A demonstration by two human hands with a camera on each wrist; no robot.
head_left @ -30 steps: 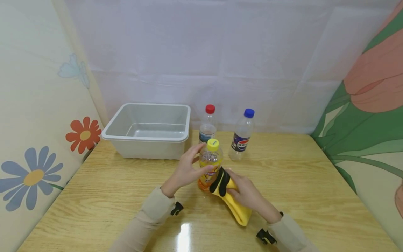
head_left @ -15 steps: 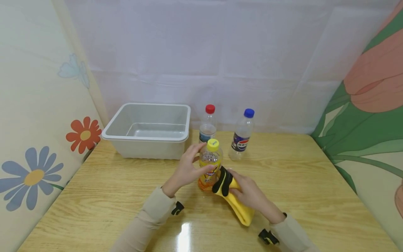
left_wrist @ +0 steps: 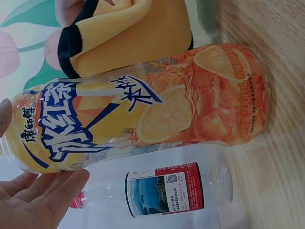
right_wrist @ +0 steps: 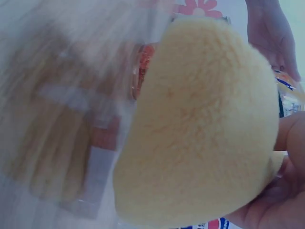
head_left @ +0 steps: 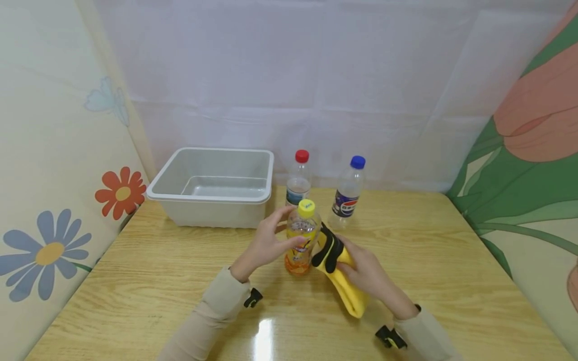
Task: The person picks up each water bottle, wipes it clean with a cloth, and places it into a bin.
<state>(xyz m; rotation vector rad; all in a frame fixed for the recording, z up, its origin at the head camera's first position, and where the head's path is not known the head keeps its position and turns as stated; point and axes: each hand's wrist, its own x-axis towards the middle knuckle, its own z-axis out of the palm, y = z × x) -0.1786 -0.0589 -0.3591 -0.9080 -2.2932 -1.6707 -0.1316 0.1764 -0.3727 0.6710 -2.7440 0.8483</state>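
The cloth (head_left: 339, 273) had slid up the right side of the bottle (head_left: 301, 239). The right hand (head_left: 368, 275) gripped the cloth, pressing it there. The left hand (head_left: 266, 241) held the bottle upright on the counter (head_left: 149, 281), fingers curled round it.

Tub (head_left: 212, 186) back left on table (head_left: 135, 281); two bottles (head_left: 298, 179) (head_left: 346, 193) right of it, behind held bottle (head_left: 301, 239).
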